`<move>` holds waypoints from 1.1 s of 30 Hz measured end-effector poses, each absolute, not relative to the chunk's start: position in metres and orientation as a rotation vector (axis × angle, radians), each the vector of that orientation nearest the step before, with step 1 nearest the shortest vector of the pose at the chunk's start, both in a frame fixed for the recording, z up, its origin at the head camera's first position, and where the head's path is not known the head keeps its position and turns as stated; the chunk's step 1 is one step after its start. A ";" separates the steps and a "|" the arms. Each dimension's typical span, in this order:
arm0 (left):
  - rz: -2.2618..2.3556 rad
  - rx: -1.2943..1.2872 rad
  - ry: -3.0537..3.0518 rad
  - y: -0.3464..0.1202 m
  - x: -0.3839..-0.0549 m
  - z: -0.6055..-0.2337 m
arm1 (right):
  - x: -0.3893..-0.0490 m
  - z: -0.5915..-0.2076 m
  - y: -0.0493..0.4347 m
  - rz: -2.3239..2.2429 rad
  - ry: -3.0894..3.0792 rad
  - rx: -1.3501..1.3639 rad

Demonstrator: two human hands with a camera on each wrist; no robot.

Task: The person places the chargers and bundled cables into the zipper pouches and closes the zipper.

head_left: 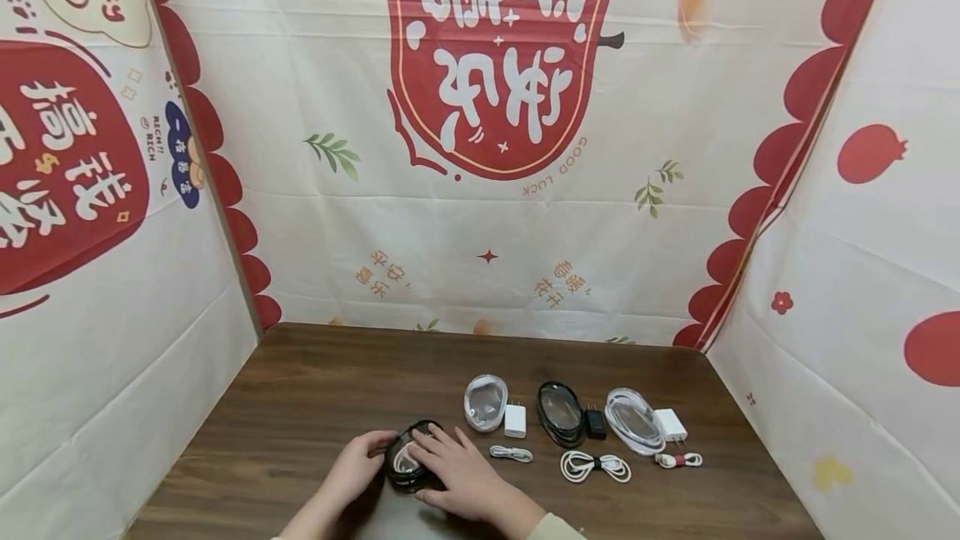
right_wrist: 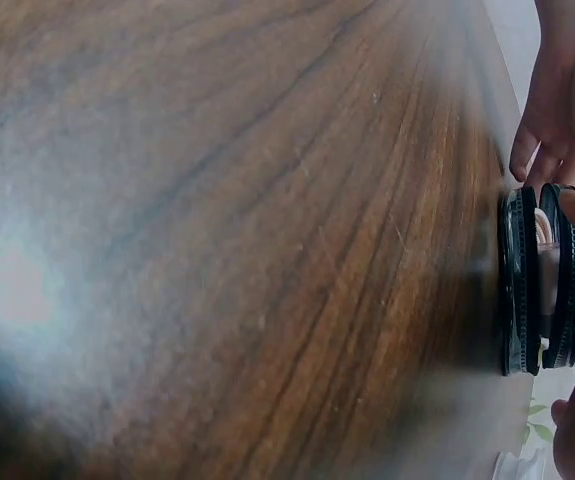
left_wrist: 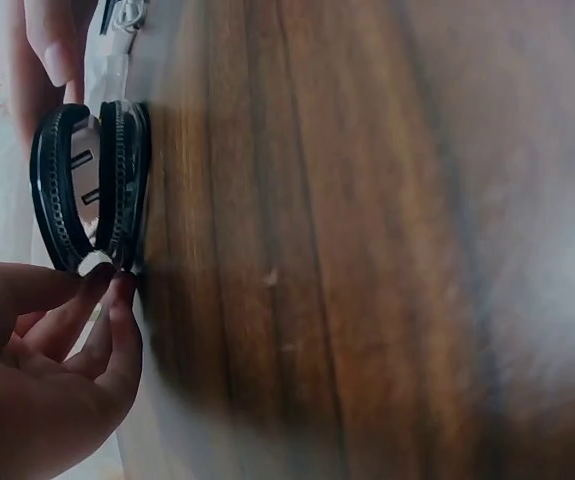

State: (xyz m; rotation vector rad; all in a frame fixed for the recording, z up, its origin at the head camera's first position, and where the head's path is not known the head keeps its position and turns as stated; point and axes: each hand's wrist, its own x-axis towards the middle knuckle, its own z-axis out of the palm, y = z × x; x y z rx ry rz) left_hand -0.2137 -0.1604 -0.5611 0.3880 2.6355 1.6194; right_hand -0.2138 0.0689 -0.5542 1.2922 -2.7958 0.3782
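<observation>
A clear oval zip case (head_left: 406,486) with black zippered edges lies on the table at front centre. Its zipper gapes along the side, and a white charger plug (left_wrist: 85,178) with two prongs shows inside. A pale cable (right_wrist: 543,228) is in there too. My left hand (head_left: 358,463) is at the case's left side, thumb and fingers pinching its edge by a small white piece (left_wrist: 95,262) at the zipper. From the right, my right hand (head_left: 463,473) holds the case, fingers spread over its top and thumb at the near edge.
To the right stand a white-edged case (head_left: 467,407), white charger (head_left: 515,422) and white cable (head_left: 512,453). Beyond lie a black-edged case (head_left: 550,426), black charger (head_left: 596,423) and tied cable (head_left: 585,467). Farthest right are another white-edged case (head_left: 637,442), charger (head_left: 670,425) and red-tied cable (head_left: 678,460).
</observation>
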 end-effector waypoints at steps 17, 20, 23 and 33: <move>1.325 0.355 2.854 -0.162 -0.227 -0.564 | -0.208 -0.558 0.072 0.486 -2.857 1.283; 1.335 0.340 2.848 -0.162 -0.225 -0.564 | -0.206 -0.556 0.072 0.497 -2.864 1.275; 1.367 0.349 2.827 -0.164 -0.224 -0.565 | -0.207 -0.556 0.071 0.485 -2.864 1.265; 1.482 0.491 2.697 -0.166 -0.223 -0.567 | -0.209 -0.559 0.071 0.486 -2.884 1.262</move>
